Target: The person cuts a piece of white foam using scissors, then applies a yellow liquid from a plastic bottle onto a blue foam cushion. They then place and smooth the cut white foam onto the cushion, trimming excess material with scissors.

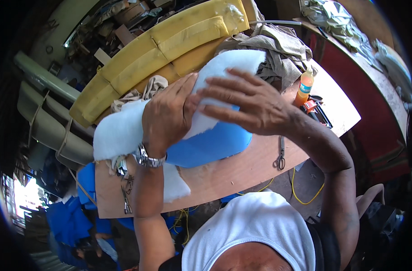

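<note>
Both hands are on a sheet of white padding (124, 131) that lies over a blue cushion (210, 144). The left hand (166, 115) presses down on the middle of the padding with the fingers bent and close together, and its thumb side touches the right hand. The right hand (246, 101) lies flat with the fingers spread wide over the upper part of the padding; it does not grip, it only presses. A metal wristwatch (148, 159) is on the left wrist.

The cushion and padding rest on a wooden surface (224, 174), a plain board. The left end of the padding hangs a little over the left edge of the board, and a smaller white piece (174, 183) lies under the left forearm, near the front edge. The blue cushion ends near the middle of the board, so the right part of the board is mostly bare.

On this bare part lie scissors (280, 156), close to the front edge. Further back, near the right corner, stands an orange bottle (305, 86), with some small tools beside it that I cannot identify clearly. Behind the padding is a heap of grey cloth (283, 49), just beside the right hand. A long yellow foam seat (165, 45) lies behind the board on the left. A yellow cable (301, 192) lies on the floor under the front edge.
</note>
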`<state>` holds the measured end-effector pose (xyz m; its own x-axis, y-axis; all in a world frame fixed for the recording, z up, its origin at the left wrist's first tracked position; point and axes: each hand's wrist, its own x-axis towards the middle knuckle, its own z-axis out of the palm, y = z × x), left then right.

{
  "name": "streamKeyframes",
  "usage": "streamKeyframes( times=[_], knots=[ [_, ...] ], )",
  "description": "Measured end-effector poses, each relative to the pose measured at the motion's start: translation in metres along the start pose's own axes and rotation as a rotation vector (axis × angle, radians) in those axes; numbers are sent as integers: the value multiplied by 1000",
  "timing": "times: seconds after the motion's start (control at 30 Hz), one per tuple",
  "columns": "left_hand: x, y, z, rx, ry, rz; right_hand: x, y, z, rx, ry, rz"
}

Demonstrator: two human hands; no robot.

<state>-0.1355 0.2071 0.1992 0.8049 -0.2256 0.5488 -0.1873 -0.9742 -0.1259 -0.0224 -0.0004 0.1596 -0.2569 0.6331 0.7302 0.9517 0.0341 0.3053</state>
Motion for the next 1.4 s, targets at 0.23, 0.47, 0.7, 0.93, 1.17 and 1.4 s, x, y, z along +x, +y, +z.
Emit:
streamKeyframes(
  times=[0.23, 0.47, 0.7, 0.93, 1.17, 1.4],
  knots=[
    [-6, -4, 19, 67, 130, 39, -27, 49, -5, -133, 15, 58],
    [-54, -11, 8, 247, 91, 40, -54, 41, 17, 5, 132, 177],
    [-135, -86, -75, 332, -24, 32, -14, 9, -34, -170, -233, 322],
    [-211, -110, -40, 285, 656, 322, 91, -30, -64, 535, 9, 656],
    [-207, -165, -70, 362, 410, 123, 180, -93, 48, -145, -505, 115],
    [-181, -207, -69, -261, 631, -7, 202, -100, 43, 398, -330, 765]
  ],
)
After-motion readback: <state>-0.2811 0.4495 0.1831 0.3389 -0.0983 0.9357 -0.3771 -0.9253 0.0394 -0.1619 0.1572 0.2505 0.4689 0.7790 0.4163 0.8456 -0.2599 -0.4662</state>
